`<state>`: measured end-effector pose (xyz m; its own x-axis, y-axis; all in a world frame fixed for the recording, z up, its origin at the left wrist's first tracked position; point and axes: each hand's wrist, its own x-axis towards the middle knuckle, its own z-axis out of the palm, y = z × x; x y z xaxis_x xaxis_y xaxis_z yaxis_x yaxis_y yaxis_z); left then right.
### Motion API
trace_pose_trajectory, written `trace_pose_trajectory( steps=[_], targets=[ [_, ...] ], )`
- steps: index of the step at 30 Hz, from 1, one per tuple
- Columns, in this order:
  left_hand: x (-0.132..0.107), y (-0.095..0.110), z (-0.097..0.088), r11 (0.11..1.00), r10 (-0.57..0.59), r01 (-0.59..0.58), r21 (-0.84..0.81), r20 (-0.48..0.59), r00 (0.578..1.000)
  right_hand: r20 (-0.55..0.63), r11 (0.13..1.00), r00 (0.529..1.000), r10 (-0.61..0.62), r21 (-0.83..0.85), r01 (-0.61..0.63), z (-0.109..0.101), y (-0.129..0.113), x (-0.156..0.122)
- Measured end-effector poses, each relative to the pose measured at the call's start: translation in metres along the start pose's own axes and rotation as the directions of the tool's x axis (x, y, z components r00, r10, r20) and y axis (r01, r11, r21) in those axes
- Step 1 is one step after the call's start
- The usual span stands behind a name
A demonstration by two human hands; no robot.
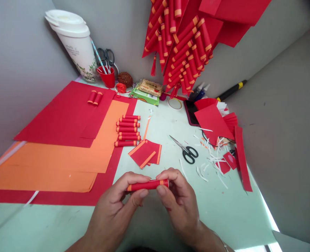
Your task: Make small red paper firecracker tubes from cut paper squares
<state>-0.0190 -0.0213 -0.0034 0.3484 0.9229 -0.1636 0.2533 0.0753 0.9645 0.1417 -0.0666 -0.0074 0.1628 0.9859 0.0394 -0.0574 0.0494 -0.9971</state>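
Note:
Both hands pinch one red paper roll (148, 184) with orange bands at its ends, held level above the table's near edge. My left hand (118, 206) wraps its left half with thumb under and fingers over. My right hand (180, 201) grips the right end between thumb and fingertips. Just beyond lies a small stack of red squares with orange strips (145, 153). A row of several finished red rolls (128, 131) lies further back on the orange sheet's edge.
Large red (65, 117) and orange (65, 157) paper sheets cover the left. Black-handled scissors (185, 150) lie to the right, near red scraps and white trimmings (218, 154). A cup (76, 43), a red pot of tools (108, 75) and a hanging firecracker decoration (181, 49) stand behind.

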Motion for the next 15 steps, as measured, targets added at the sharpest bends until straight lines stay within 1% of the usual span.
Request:
trace_pose_trajectory(
  steps=[3, 5, 7, 11, 15],
  targets=[
    [0.0000, -0.0002, 0.0013, 1.000, 0.010, -0.010, 0.002, 0.008, 1.000, -0.026, 0.998, 0.999, -0.037, -0.043, 0.036, -0.0002, 0.0014, -0.0014],
    [-0.0004, 0.0014, 0.0018, 1.000, 0.008, -0.007, 0.023, -0.046, 0.999, -0.050, 0.997, 0.998, -0.048, -0.055, 0.045, 0.0003, 0.0023, -0.0018],
    [-0.0014, 0.0032, 0.0018, 0.999, 0.012, -0.010, 0.033, -0.078, 0.997, -0.053, 0.999, 0.998, -0.026, -0.030, 0.025, 0.0009, 0.0024, -0.0015],
    [-0.0027, 0.0042, 0.0014, 0.998, 0.050, -0.047, 0.037, -0.085, 0.995, -0.030, 0.996, 0.997, 0.071, 0.057, -0.069, 0.0011, 0.0007, 0.0001],
    [-0.0008, 0.0053, 0.0013, 0.993, 0.107, -0.101, 0.055, -0.100, 0.989, -0.059, 0.997, 0.996, 0.069, 0.025, -0.068, 0.0007, 0.0009, -0.0003]
  ],
)
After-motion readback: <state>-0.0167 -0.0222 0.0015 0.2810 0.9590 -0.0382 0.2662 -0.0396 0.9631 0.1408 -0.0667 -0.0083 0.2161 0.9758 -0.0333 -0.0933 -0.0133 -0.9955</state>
